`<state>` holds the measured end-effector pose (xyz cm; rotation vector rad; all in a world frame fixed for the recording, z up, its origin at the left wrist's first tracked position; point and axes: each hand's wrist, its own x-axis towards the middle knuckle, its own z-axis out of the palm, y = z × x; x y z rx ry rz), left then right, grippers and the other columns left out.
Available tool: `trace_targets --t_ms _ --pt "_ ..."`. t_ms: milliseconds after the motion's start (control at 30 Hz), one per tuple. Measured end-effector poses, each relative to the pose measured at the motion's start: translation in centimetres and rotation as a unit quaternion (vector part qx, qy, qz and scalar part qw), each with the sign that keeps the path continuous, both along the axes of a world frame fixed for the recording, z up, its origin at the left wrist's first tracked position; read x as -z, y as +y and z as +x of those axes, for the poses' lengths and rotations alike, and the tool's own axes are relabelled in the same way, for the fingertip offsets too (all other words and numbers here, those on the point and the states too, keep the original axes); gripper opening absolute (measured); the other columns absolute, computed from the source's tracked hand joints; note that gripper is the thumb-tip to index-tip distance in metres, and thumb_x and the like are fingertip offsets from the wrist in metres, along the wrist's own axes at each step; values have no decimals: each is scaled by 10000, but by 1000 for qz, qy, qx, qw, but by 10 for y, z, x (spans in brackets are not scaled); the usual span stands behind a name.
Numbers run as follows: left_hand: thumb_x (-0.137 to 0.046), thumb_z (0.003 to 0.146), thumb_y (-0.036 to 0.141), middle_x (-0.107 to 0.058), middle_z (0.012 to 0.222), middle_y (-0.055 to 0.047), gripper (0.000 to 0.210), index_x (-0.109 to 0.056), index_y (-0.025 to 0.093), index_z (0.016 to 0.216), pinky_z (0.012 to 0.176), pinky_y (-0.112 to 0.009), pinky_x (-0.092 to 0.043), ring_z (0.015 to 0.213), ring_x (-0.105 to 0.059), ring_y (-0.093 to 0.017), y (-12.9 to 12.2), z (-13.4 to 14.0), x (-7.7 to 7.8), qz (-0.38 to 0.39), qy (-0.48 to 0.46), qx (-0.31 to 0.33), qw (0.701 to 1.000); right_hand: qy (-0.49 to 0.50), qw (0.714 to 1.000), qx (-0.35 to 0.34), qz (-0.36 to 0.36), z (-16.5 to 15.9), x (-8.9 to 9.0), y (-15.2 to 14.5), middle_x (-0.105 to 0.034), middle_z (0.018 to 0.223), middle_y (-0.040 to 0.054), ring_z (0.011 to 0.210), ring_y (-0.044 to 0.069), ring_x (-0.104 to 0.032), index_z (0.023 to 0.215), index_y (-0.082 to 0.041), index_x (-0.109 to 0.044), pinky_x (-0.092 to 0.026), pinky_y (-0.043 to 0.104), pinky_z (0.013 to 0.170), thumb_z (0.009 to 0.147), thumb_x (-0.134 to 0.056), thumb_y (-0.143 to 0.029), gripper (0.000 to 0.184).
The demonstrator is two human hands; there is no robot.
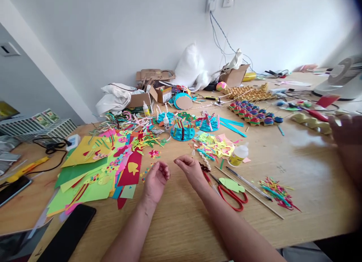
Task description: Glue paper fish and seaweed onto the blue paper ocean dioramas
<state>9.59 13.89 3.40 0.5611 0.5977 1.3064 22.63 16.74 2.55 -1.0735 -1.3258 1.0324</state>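
Note:
My left hand [156, 181] hovers over the wooden table with its fingers loosely curled and the thumb apart; nothing shows in it. Facing it, my right hand [190, 170] has thumb and forefinger pinched together. Whatever sits in that pinch, if anything, is too small to make out. Red-handled scissors [232, 197] lie beside my right forearm, with a green paper fish [232, 185] over them. Left of my left hand are small coloured paper dots [145, 173] and a yellow paper fish [132, 168] on red paper. Beyond both hands stands a decorated blue crown-like piece [182, 133].
Stacked coloured paper [82, 196] and a black phone [68, 233] occupy the left. To the right lie a glue pot [238, 156], a wooden stick [254, 196], a pen [250, 183] and paper shreds [278, 194]. Another person's hand [346, 137] reaches in at far right.

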Motion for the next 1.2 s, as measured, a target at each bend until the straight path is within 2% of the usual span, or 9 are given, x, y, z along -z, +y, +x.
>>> trace_targets --t_ms 133,300,433,533,633,733,867,1200 --pt "-527 750 304 -492 601 -2 183 -564 137 685 522 -209 -340 558 -454 -93 0 0 0 -8 -28 27 999 23 999 -34 -16 -1 1 -1 -605 561 5 543 135 -524 594 -179 -643 -407 253 534 669 -584 -312 163" --pt "-507 767 311 -507 632 -14 203 -571 130 702 546 -210 -349 592 -462 -96 -1 1 3 9 11 7 1000 47 996 -78 -6 -4 -3 -7 -656 640 10 619 148 -574 633 -210 -691 -441 259 603 639 -632 -236 65" --pt "-508 774 299 -533 673 -21 187 -588 131 755 554 -212 -355 619 -473 -98 -2 4 4 39 68 -26 997 62 995 -72 2 -4 -2 -7 -668 661 10 641 150 -583 656 -232 -703 -447 260 621 645 -634 -215 72" --pt "-508 775 294 -552 706 -34 189 -598 128 794 568 -219 -358 643 -484 -106 -2 5 5 48 95 -25 994 62 997 -52 -5 -3 0 -6 -669 662 13 640 158 -587 652 -228 -697 -453 268 617 633 -641 -225 58" --pt "-514 769 299 -564 744 -49 213 -607 121 838 566 -226 -356 641 -484 -108 -3 6 6 55 109 -15 992 35 999 -4 2 -1 1 -4 -655 636 11 612 156 -580 635 -214 -673 -448 266 593 628 -641 -228 35" --pt "-520 765 301 -572 795 -63 230 -610 121 877 565 -233 -356 646 -488 -112 -3 7 6 55 119 -2 991 -32 998 27 38 2 4 -2 -621 596 3 588 147 -555 605 -201 -634 -425 254 572 641 -623 -214 40" --pt "-534 753 289 -573 806 -64 227 -612 122 886 569 -234 -357 654 -497 -114 -4 7 5 35 104 14 994 -95 994 28 52 5 6 -1 -584 573 0 566 141 -526 603 -188 -589 -400 245 548 673 -578 -227 81" --pt "-511 778 267 -549 844 -56 218 -608 131 919 589 -221 -356 674 -490 -104 -4 7 7 -4 14 72 997 -143 987 22 63 3 -7 -5 -501 554 -14 557 126 -460 578 -187 -472 -338 236 540 709 -497 -222 138"
